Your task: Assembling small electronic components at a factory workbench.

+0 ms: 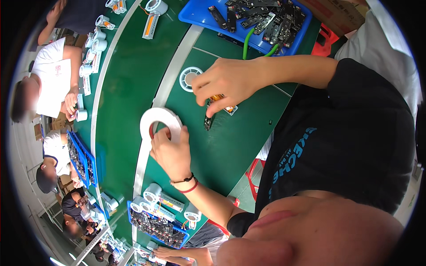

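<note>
My left hand is closed on a roll of white tape, fingers in its hole and thumb on its outer side. My right hand is bent over the green work surface, thumb and fingers closed on a narrow black circuit board. Beneath that hand lies a small handheld fan with a round, pale fan head. Its handle is partly hidden by the hand; orange parts show past the fingers.
A blue tray of black circuit boards stands above my right hand, with green cable by it. Below my left hand is another blue tray with boards and white fans. A green conveyor belt runs alongside; people work beyond it.
</note>
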